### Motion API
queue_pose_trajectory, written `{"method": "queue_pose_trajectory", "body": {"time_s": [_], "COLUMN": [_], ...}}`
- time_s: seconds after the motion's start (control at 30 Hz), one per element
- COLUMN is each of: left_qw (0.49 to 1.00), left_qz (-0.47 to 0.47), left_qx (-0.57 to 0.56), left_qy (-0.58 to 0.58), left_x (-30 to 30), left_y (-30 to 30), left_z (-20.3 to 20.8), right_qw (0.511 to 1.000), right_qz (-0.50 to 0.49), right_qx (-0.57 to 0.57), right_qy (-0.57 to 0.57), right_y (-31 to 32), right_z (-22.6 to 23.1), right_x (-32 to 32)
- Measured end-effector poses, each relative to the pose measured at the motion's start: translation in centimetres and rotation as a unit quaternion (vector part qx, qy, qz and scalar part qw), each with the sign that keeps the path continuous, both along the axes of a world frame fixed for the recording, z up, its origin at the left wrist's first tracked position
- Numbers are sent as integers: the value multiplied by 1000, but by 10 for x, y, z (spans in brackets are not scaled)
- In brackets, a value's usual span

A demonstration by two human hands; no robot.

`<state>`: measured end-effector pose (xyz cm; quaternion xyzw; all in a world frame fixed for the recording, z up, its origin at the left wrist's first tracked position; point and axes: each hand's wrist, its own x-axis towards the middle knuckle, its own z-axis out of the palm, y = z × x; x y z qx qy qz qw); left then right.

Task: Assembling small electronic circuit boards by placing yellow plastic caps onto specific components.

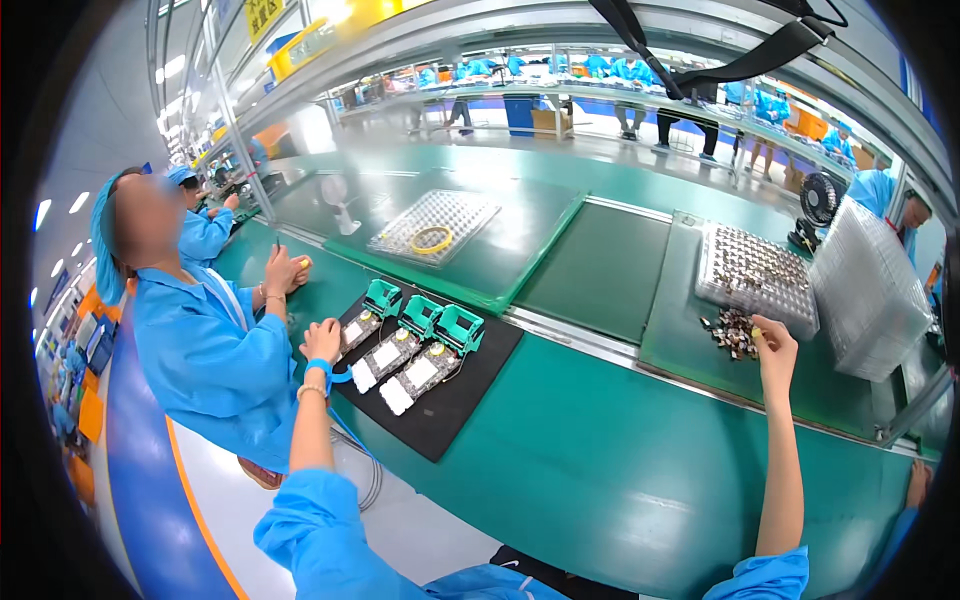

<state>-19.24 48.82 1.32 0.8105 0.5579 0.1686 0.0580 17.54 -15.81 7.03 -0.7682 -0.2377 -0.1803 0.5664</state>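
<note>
My left hand (322,342) is beside the leftmost of three circuit boards, its fingers apart at the board's edge. A blue strap with a cord circles that wrist. The boards (386,356) lie in a row on a black mat (440,425), each with a green plastic holder (458,328) at its far end and a white piece at its near end. My right hand (776,355) is at the pile of small metal parts (732,334), fingertips pinched. Yellow shows at a fingertip; whatever the fingers hold is too small to make out.
Behind the pile stands a clear tray (750,265) of small parts, beside stacked clear trays (872,285) and a black fan (820,200). Another clear tray (435,228) holds a yellow ring. A co-worker (205,330) works close on the left. A metal rail (585,345) crosses the green bench.
</note>
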Motion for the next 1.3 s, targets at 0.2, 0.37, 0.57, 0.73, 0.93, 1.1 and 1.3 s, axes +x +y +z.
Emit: {"method": "queue_pose_trajectory", "body": {"time_s": [0.2, 0.37, 0.57, 0.73, 0.93, 1.1, 1.3], "left_qw": [984, 970, 917, 882, 844, 732, 721], "left_qz": [-130, -216, -398, -453, -488, -538, -555], "left_qx": [68, 47, 7, 98, -208, -406, -362], "left_qy": [-106, -98, -26, -84, -80, -100, -203], "left_x": [-11, 13, 26, 68, 129, 163, 151], "left_y": [-77, -210, -381, -442, -425, -395, -400], "left_z": [-23, -12, 27, 27, 40, 40, 45], "right_qw": [987, 969, 971, 965, 968, 976, 978], "right_qz": [92, 164, 195, 227, 209, 164, 169], "right_qx": [73, 116, 71, 33, -95, -128, -109], "right_qy": [105, 141, 121, 129, 98, 63, 62], "right_y": [17, 1, -11, 10, 44, 68, 70], "right_z": [37, 64, 66, 54, 31, 12, 12], "right_x": [-43, -85, -117, -134, -150, -145, -153]}}
